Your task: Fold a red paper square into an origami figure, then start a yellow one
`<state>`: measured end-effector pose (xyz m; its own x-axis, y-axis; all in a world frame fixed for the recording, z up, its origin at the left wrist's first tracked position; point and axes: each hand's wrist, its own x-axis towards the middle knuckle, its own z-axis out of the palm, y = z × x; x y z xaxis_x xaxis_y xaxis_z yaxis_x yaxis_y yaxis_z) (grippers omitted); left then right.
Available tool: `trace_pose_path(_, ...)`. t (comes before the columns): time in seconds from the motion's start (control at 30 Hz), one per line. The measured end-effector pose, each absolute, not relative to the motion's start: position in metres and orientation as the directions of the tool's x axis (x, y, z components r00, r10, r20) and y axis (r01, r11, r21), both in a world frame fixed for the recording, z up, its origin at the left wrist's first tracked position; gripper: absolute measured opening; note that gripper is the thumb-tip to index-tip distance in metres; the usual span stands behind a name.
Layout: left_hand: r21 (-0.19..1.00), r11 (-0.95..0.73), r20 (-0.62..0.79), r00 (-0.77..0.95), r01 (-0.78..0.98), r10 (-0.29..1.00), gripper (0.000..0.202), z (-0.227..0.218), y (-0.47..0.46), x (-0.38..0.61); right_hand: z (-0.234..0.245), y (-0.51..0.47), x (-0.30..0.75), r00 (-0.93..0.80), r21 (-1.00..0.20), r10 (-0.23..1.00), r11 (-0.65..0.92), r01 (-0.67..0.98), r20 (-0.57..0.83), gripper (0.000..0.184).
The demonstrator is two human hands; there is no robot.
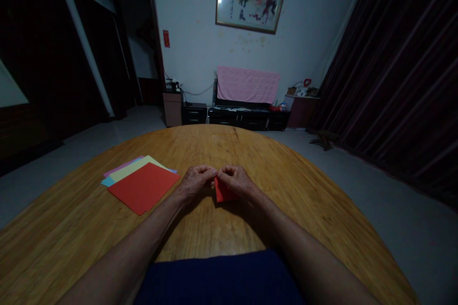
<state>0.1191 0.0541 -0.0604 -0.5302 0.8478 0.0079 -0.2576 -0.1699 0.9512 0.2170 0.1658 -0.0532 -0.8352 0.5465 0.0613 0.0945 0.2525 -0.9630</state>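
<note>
The small red paper (pixel 224 194) is in front of the person on the wooden worktop (pixel 214 236), and both hands meet at its far left corner. Its near edge faces the person; I can't tell which way its long axis runs, because the right hand (pixel 236 181) covers much of its far and right side. That hand is the nearer one, lying over the paper, its grip closed with thumb and fingers pinching the far edge. The left hand (pixel 196 181) comes in from the paper's left, thumb and fingers curled close at the corner; whether its grip has hold of the edge too, I can't make out from here.

Further left of the small red paper, well apart from it, lies a fanned stack: a large red sheet (pixel 145 188) on top, a pale yellow sheet (pixel 147 160) showing beneath.
</note>
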Motion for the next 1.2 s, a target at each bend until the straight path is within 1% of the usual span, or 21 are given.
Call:
trace_pose_path(0.1,0.957,-0.185,0.028,-0.560,-0.224,0.828,0.021,-0.063,0.054,0.118,-0.049,0.164,0.218,-0.840,-0.962,0.539,0.255,0.096,0.059,0.018)
trace_pose_path(0.23,0.956,-0.198,0.043,-0.567,-0.215,0.823,0.018,-0.067,0.056,0.115,-0.046,0.165,0.222,-0.869,-0.956,0.492,0.277,0.100,0.052,0.020)
trace_pose_path(0.47,0.980,-0.160,0.047,-0.634,-0.121,0.772,0.020,-0.068,0.058,0.105,-0.046,0.172,0.226,-0.903,-0.953,0.429,0.285,0.104,0.030,0.013)
trace_pose_path(0.57,0.977,-0.160,0.040,-0.622,-0.138,0.782,0.023,-0.070,0.058,0.102,-0.046,0.173,0.226,-0.895,-0.953,0.444,0.283,0.103,0.035,0.013)
trace_pose_path(0.7,0.968,-0.147,0.003,-0.576,-0.204,0.818,0.026,-0.073,0.057,0.101,-0.044,0.172,0.227,-0.892,-0.948,0.451,0.294,0.120,0.027,0.015)
trace_pose_path(0.87,0.948,-0.150,-0.030,-0.547,-0.281,0.836,0.023,-0.070,0.056,0.104,-0.042,0.172,0.226,-0.889,-0.943,0.456,0.308,0.126,0.030,0.017)
trace_pose_path(0.93,0.949,-0.151,-0.028,-0.551,-0.278,0.834,0.022,-0.068,0.056,0.106,-0.043,0.172,0.226,-0.890,-0.943,0.455,0.307,0.125,0.030,0.017)
trace_pose_path(1.1,0.969,-0.134,-0.030,-0.639,-0.206,0.768,0.021,-0.063,0.057,0.104,-0.047,0.175,0.226,-0.906,-0.951,0.421,0.293,0.095,0.039,0.013)
trace_pose_path(1.2,0.971,-0.133,-0.033,-0.659,-0.200,0.751,0.022,-0.060,0.057,0.102,-0.046,0.176,0.229,-0.910,-0.961,0.414,0.264,0.087,0.032,0.012)
